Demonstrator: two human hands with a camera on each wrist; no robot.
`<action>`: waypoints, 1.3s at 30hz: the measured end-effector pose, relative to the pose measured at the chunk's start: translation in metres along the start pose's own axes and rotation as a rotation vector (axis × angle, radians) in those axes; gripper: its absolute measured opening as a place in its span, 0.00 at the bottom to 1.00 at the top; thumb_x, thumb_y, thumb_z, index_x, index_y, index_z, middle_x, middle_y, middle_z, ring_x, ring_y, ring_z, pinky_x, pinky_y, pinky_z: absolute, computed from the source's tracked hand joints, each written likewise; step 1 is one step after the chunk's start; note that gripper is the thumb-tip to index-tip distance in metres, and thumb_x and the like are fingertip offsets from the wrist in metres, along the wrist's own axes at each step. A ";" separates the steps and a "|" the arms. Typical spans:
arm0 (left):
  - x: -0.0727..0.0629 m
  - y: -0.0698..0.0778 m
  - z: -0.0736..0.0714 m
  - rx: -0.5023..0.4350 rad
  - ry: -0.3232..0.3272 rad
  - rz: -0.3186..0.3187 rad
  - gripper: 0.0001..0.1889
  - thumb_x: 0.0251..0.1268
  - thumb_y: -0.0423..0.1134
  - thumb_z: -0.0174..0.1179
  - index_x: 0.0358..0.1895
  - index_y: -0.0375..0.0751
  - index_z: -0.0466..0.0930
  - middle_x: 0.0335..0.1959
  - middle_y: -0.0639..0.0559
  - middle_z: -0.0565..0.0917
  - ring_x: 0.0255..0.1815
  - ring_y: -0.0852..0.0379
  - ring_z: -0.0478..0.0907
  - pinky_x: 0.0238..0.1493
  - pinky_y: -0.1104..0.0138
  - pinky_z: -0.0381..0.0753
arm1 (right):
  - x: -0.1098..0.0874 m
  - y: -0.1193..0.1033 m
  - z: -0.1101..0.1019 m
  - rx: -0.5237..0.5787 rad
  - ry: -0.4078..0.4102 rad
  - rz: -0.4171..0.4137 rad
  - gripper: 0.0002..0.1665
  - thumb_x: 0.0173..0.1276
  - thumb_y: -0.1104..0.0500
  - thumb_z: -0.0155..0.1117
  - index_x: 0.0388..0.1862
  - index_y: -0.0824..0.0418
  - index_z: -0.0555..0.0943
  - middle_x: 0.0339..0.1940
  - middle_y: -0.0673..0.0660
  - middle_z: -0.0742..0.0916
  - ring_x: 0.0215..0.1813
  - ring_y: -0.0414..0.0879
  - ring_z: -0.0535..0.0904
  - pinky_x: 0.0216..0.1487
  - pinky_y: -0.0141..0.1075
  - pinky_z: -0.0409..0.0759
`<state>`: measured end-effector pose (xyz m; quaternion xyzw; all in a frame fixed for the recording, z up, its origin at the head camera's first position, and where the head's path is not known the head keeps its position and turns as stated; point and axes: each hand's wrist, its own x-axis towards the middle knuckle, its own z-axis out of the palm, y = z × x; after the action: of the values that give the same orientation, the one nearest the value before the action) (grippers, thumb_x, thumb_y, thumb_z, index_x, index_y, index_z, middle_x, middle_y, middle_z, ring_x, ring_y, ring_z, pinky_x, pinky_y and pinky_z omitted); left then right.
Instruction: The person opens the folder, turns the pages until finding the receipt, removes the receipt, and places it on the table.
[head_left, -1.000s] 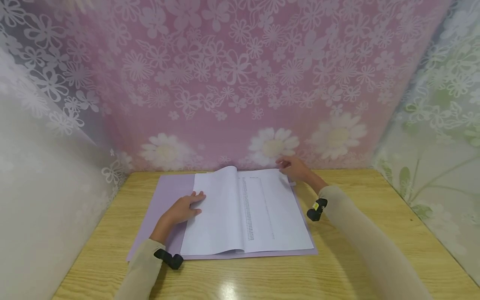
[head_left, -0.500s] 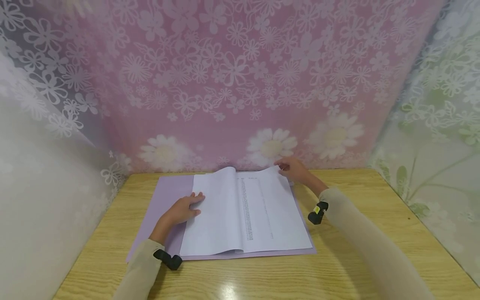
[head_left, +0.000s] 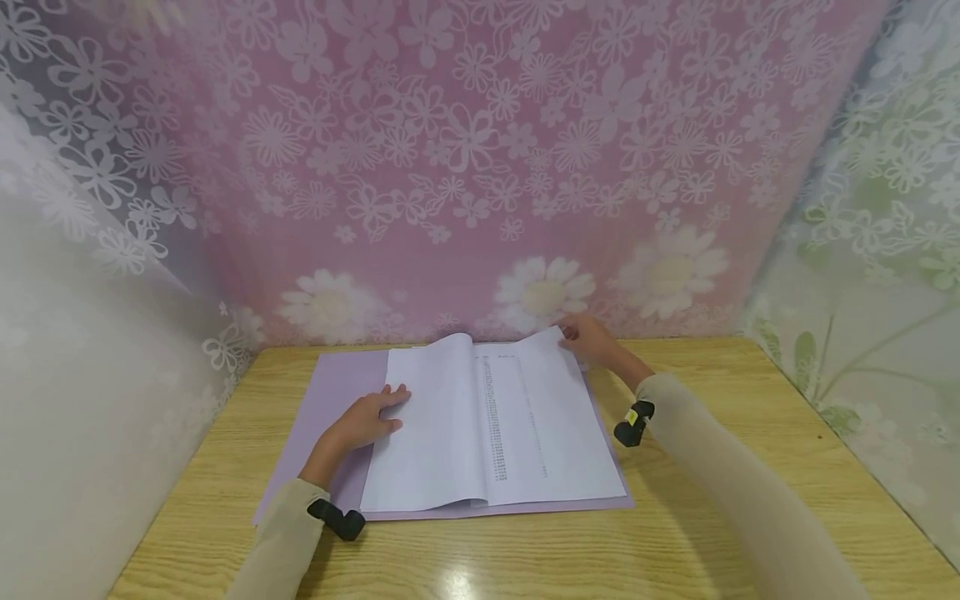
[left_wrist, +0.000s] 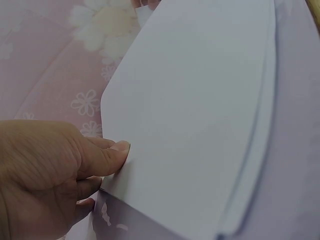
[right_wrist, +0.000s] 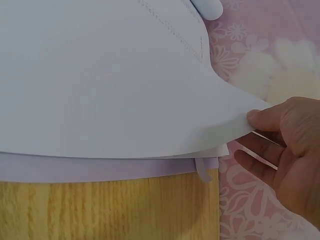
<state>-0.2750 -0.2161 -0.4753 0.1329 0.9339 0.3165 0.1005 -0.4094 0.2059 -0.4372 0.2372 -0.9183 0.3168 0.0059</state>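
Observation:
A lilac folder [head_left: 337, 371] lies spread on the table, holding a stack of white printed pages. My left hand [head_left: 363, 419] rests on the blank left page [head_left: 427, 425], near its outer edge; in the left wrist view its thumb lies on the paper [left_wrist: 185, 100]. With thumb and fingers, my right hand [head_left: 588, 337] pinches the top outer corner of the right page [head_left: 558, 417]. That corner curls upward off the sheets beneath, as the right wrist view shows. Columns of small print run down this page, too small to read.
The wooden table [head_left: 465, 554] extends around the folder. A pink flowered cloth [head_left: 420, 242] hangs directly behind its far edge, with pale flowered cloth on both sides. A small grey tab [right_wrist: 202, 170] sticks out past the folder's edge.
My right hand has taken hold of the right page's top corner and lifted it, so the corner now stands raised. The left hand stays in place on the left page.

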 end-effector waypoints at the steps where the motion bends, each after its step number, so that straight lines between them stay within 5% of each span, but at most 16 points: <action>1: 0.000 0.000 0.000 0.000 0.000 0.000 0.30 0.71 0.30 0.61 0.75 0.36 0.69 0.79 0.40 0.62 0.83 0.36 0.51 0.80 0.40 0.54 | 0.000 0.002 0.000 0.007 0.007 -0.018 0.21 0.71 0.71 0.62 0.61 0.78 0.78 0.56 0.78 0.84 0.58 0.70 0.82 0.60 0.59 0.81; 3: 0.000 0.001 -0.001 0.000 -0.002 -0.002 0.30 0.71 0.30 0.61 0.75 0.36 0.68 0.79 0.40 0.62 0.83 0.36 0.51 0.79 0.40 0.54 | -0.001 0.005 0.001 0.017 0.025 -0.048 0.15 0.70 0.72 0.63 0.52 0.81 0.81 0.49 0.78 0.86 0.52 0.69 0.85 0.56 0.56 0.84; 5: 0.000 0.001 -0.001 -0.001 -0.003 -0.005 0.30 0.71 0.30 0.61 0.75 0.36 0.68 0.79 0.40 0.62 0.83 0.36 0.51 0.79 0.40 0.54 | -0.001 0.009 0.002 0.026 0.037 -0.081 0.08 0.69 0.73 0.63 0.36 0.82 0.79 0.31 0.72 0.84 0.37 0.61 0.84 0.45 0.47 0.86; 7: 0.000 0.001 0.000 -0.004 -0.002 -0.008 0.30 0.71 0.30 0.61 0.75 0.36 0.68 0.79 0.40 0.62 0.83 0.36 0.51 0.80 0.40 0.54 | -0.003 0.012 0.003 0.053 0.049 -0.095 0.14 0.68 0.73 0.64 0.24 0.76 0.71 0.21 0.59 0.74 0.29 0.51 0.74 0.36 0.39 0.77; 9: 0.000 0.001 0.000 -0.009 -0.001 -0.008 0.30 0.71 0.30 0.61 0.75 0.37 0.68 0.79 0.40 0.62 0.83 0.36 0.50 0.80 0.41 0.54 | -0.005 0.014 0.004 0.081 0.060 -0.093 0.19 0.68 0.73 0.65 0.22 0.70 0.66 0.22 0.55 0.68 0.30 0.49 0.70 0.35 0.37 0.72; 11: 0.001 0.001 0.000 -0.014 0.000 -0.011 0.29 0.71 0.30 0.61 0.75 0.37 0.68 0.79 0.41 0.62 0.83 0.37 0.50 0.80 0.41 0.54 | -0.010 0.017 0.005 0.124 0.060 -0.071 0.15 0.68 0.72 0.65 0.26 0.74 0.69 0.24 0.61 0.74 0.34 0.52 0.76 0.39 0.38 0.78; 14: 0.001 0.002 0.000 -0.016 0.001 -0.006 0.29 0.71 0.30 0.61 0.75 0.37 0.68 0.79 0.40 0.62 0.83 0.37 0.50 0.80 0.42 0.54 | -0.018 0.022 0.006 0.170 0.049 -0.015 0.12 0.70 0.68 0.67 0.43 0.79 0.78 0.41 0.72 0.84 0.49 0.60 0.84 0.47 0.43 0.86; 19: 0.001 0.003 0.001 -0.024 0.002 -0.006 0.29 0.71 0.30 0.61 0.74 0.36 0.68 0.79 0.40 0.62 0.83 0.36 0.50 0.80 0.41 0.54 | -0.031 0.027 0.004 0.252 -0.007 0.031 0.19 0.73 0.62 0.66 0.56 0.75 0.81 0.52 0.73 0.87 0.51 0.60 0.86 0.46 0.40 0.87; 29: 0.000 0.001 0.001 -0.024 0.006 -0.019 0.30 0.70 0.30 0.62 0.74 0.37 0.69 0.79 0.40 0.63 0.83 0.36 0.50 0.80 0.41 0.54 | -0.058 0.028 -0.003 0.606 -0.191 0.098 0.30 0.83 0.57 0.51 0.79 0.64 0.64 0.74 0.68 0.75 0.69 0.62 0.78 0.63 0.45 0.83; 39: 0.003 -0.001 0.003 -0.035 0.029 -0.008 0.29 0.70 0.31 0.62 0.73 0.36 0.70 0.78 0.38 0.65 0.82 0.34 0.51 0.80 0.41 0.55 | -0.083 0.023 -0.004 0.505 -0.279 0.023 0.44 0.75 0.59 0.63 0.84 0.58 0.54 0.79 0.71 0.67 0.77 0.70 0.66 0.69 0.52 0.77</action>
<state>-0.2771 -0.2144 -0.4783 0.1230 0.9300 0.3343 0.0906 -0.3468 0.2595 -0.4608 0.2620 -0.8051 0.4995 -0.1835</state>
